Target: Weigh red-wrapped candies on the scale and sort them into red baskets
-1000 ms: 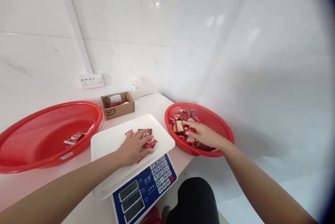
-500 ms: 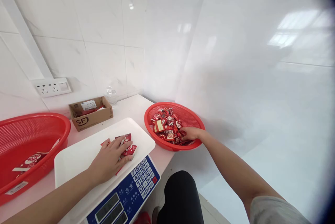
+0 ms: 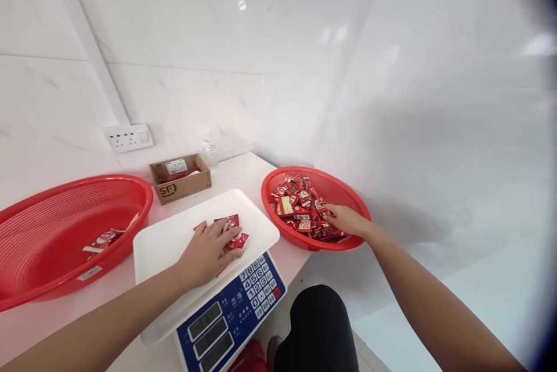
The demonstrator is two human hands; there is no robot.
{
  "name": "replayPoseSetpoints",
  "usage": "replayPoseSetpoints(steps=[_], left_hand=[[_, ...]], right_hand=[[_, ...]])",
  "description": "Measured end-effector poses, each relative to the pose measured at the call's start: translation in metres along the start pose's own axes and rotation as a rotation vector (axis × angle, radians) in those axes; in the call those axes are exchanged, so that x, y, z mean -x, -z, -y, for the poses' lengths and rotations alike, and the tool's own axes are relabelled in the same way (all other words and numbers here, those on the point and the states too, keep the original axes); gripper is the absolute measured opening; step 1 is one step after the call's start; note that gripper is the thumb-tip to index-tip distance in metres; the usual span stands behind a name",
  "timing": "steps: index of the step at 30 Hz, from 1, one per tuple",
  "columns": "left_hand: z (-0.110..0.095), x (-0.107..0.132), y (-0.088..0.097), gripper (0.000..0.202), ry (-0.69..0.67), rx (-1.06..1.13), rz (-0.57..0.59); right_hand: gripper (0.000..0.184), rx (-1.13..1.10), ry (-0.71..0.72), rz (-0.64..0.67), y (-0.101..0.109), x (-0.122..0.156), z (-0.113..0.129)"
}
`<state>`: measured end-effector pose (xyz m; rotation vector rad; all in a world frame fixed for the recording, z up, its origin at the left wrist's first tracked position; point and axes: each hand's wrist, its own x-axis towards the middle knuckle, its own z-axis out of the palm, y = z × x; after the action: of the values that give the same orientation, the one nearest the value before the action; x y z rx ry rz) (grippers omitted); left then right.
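Note:
My left hand [image 3: 206,257] lies palm down with spread fingers over a few small red printed packets [image 3: 237,239]. These packets lie on the white tray [image 3: 165,239] of a digital scale [image 3: 232,314], partly covered by the hand. My right hand [image 3: 346,221] reaches over the near right side of a red plastic basket [image 3: 359,201]. Its fingers are curled in among many small red packets [image 3: 304,201], and the fingertips are partly hidden. A yellowish packet [image 3: 285,206] lies on top of the pile.
A larger red basket [image 3: 145,205] with several red packets [image 3: 104,239] stands at the left. Behind the scale are a small cardboard box [image 3: 185,187] and a clear plastic item [image 3: 209,150] by the wall. A socket strip [image 3: 129,138] is on the wall. My knee [image 3: 322,325] is below the table edge.
The view has turned left, so everything appears further right. My left hand stays on the packets on the tray, and my right hand stays at the pile in the basket.

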<state>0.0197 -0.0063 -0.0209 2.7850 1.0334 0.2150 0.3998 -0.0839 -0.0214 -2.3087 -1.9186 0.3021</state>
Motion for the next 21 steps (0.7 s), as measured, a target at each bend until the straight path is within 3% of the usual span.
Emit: replayPoseSetpoints(steps=[7, 10, 16, 21], left_hand=[[-0.002, 0.009, 0.008, 0.058, 0.044, 0.069, 0.053], [0.002, 0.015, 0.014, 0.056, 0.042, 0.172, 0.022], [0.020, 0.026, 0.028, 0.057, 0.265, 0.286, -0.074], [0.031, 0.034, 0.029, 0.067, 0.211, 0.215, -0.001]], right_hand=[[0.033, -0.084, -0.037, -0.089, -0.005, 0.009, 0.012], [0.035, -0.121, -0.060, -0.140, -0.004, 0.014, 0.021], [0.037, -0.159, -0.078, -0.167, -0.006, 0.022, 0.035], [0.038, -0.261, -0.114, -0.213, -0.011, 0.027, 0.037]])
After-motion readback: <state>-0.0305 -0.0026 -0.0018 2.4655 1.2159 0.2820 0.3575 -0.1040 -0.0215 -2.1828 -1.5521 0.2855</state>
